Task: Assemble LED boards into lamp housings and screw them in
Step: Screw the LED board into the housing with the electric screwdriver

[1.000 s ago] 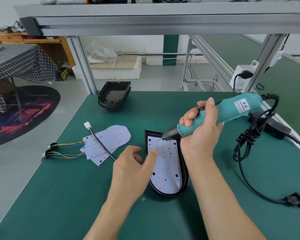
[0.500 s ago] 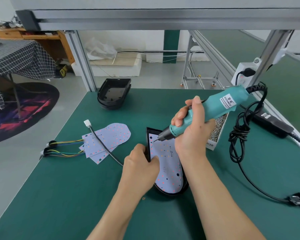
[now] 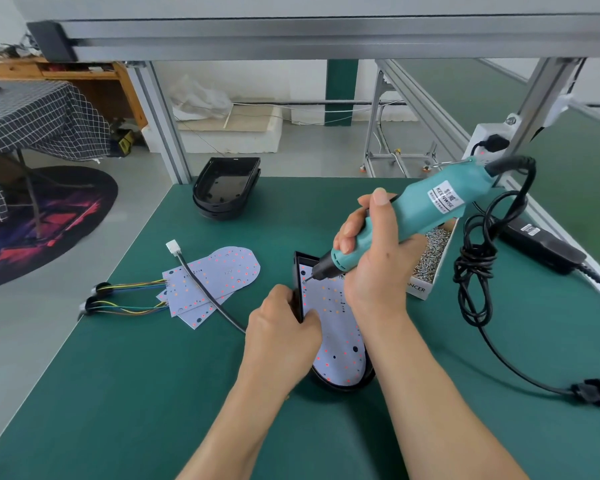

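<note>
1. Left hand (image 3: pixel 280 336) has moved in from hovering to the lamp housing (image 3: pixel 342 384); fingers now curled over its left wall, thumb on the LED board (image 3: pixel 333 337), pinning it.
2. Right hand (image 3: pixel 374 261), fingers wrapped round the teal electric screwdriver (image 3: pixel 426 209), has dropped the bit onto the board's top-left corner.
3. Read: board seated, first screw about to be driven.
4. Housing sits mid-table (image 3: pixel 118 393), black, rounded end toward the person; board white with red dots, lying flat inside.
5. Spare boards (image 3: pixel 222 271) and empty housings (image 3: pixel 227 188) lie to the left; screw box (image 3: pixel 430 251) is just right.
</note>
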